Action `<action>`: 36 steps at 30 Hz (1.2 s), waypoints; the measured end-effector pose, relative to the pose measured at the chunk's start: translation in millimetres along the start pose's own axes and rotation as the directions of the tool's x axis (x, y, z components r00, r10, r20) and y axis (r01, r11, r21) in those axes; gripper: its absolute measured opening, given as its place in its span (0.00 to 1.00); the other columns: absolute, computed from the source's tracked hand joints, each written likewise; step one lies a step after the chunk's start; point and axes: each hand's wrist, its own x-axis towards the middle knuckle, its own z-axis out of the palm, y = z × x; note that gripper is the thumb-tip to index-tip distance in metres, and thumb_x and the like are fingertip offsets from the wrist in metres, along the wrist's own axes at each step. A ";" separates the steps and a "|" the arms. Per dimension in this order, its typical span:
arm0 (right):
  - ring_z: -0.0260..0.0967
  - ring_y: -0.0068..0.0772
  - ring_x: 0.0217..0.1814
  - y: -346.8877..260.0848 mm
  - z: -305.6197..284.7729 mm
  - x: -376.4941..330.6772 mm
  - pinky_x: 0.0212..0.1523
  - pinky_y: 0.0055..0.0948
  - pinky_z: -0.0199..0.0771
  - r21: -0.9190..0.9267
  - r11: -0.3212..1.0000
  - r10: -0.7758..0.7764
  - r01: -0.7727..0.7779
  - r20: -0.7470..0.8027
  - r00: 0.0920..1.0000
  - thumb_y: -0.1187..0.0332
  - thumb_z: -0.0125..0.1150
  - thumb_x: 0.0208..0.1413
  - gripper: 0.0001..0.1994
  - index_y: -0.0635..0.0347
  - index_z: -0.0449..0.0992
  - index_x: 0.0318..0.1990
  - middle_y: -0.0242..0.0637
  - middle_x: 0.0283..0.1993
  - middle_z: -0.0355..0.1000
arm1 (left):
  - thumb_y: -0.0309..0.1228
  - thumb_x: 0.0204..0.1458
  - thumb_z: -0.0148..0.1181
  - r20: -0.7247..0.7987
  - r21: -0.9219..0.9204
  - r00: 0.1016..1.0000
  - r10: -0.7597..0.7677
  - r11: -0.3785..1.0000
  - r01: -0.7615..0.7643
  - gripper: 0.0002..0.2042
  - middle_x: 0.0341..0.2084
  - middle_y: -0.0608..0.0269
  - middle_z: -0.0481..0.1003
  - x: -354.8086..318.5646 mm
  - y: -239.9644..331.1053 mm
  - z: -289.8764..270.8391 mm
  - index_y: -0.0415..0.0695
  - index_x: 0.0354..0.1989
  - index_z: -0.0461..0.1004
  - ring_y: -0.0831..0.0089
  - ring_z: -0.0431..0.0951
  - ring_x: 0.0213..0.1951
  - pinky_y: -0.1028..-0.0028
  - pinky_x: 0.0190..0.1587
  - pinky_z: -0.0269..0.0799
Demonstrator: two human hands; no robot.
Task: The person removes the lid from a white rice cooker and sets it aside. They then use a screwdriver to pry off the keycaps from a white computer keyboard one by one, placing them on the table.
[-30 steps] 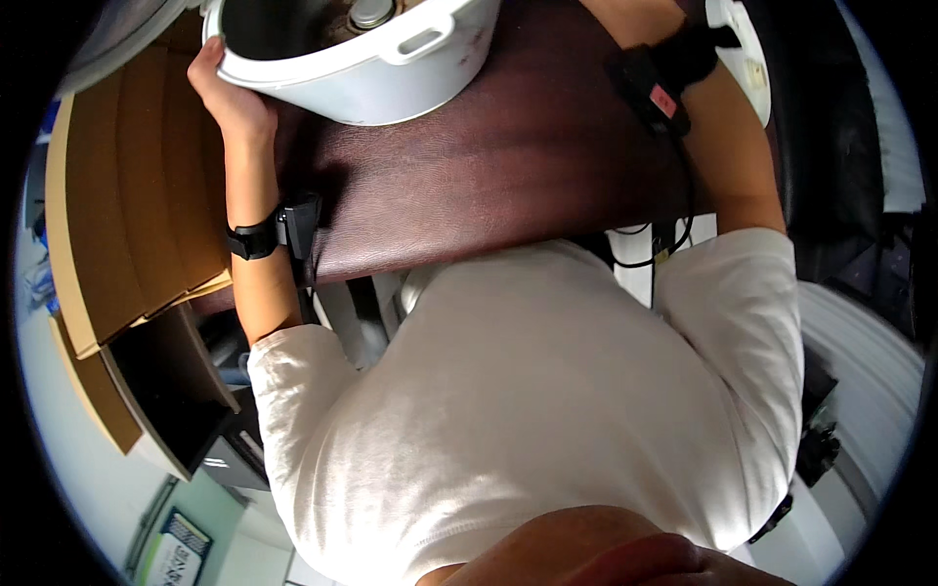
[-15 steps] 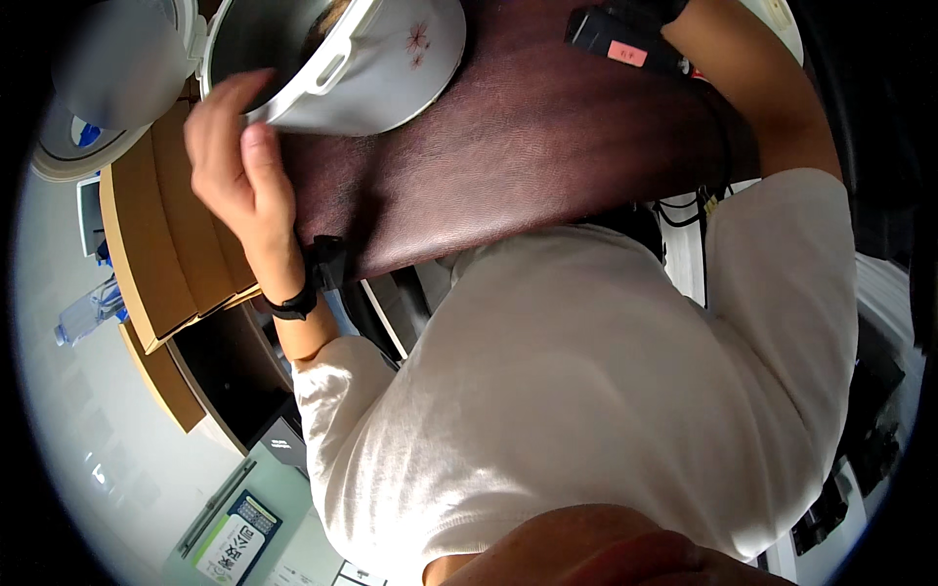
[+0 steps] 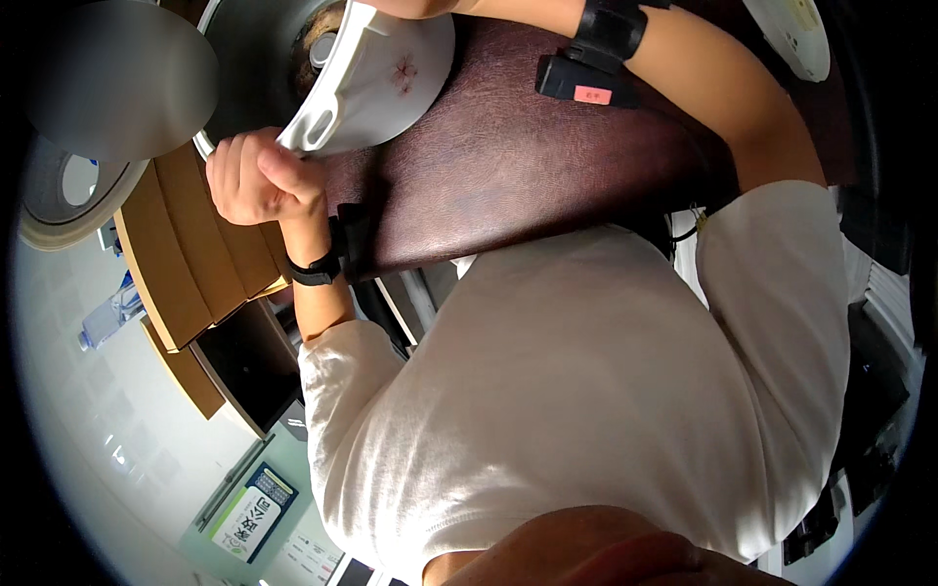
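A white rice cooker (image 3: 399, 98) with a small flower print stands on the brown table, its lid (image 3: 88, 230) swung open to the left. Inside, a round metal button (image 3: 320, 49) shows at the bottom of a brownish base. My left hand (image 3: 262, 179) is closed on the near left part of the rim, thumb against it, fingers curled. At the top edge of the view, my right hand (image 3: 415, 6) rests on the far right part of the rim; its fingers look bent, and most of them are cut off.
The brown leather-like tabletop (image 3: 528, 146) reaches to my body. A white dish (image 3: 793, 37) is at the far right. Cardboard boxes (image 3: 186, 254) and a clear plastic bottle (image 3: 109, 314) are to the left. A black strapped device (image 3: 576, 80) sits on my right wrist.
My left hand has closed onto the rim from a loose, blurred pose. My right hand has come left from the far right to the cooker. The lid appears lower in view.
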 end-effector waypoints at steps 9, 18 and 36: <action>0.66 0.49 0.18 -0.3 -8.4 14.1 0.24 0.40 0.65 0.057 0.995 0.067 -0.083 0.250 0.966 0.68 0.53 0.47 0.14 0.60 0.67 0.12 0.46 0.15 0.66 | 0.33 0.50 0.45 -0.086 -0.074 0.995 -0.045 0.997 0.039 0.17 0.11 0.56 0.69 -8.8 -13.2 3.2 0.38 0.13 0.70 0.60 0.68 0.16 0.68 0.23 0.61; 0.74 0.49 0.38 -29.5 -16.0 48.6 0.38 0.39 0.74 -0.185 0.869 0.488 -0.460 0.481 0.728 0.77 0.50 0.43 0.11 0.67 0.73 0.36 0.51 0.34 0.74 | 0.27 0.52 0.51 0.053 -0.234 0.962 -0.267 0.933 0.271 0.11 0.28 0.56 0.81 1.3 -13.8 -23.2 0.35 0.36 0.80 0.69 0.79 0.28 0.75 0.33 0.72; 0.69 0.35 0.33 -134.8 -131.3 102.5 0.37 0.30 0.69 -0.824 0.430 0.901 -0.368 0.420 0.113 0.80 0.53 0.52 0.10 0.62 0.72 0.43 0.38 0.31 0.68 | 0.26 0.58 0.51 0.171 -0.511 0.863 -0.476 0.706 0.490 0.11 0.19 0.63 0.74 60.8 -42.8 -77.6 0.32 0.27 0.74 0.79 0.71 0.23 0.80 0.27 0.65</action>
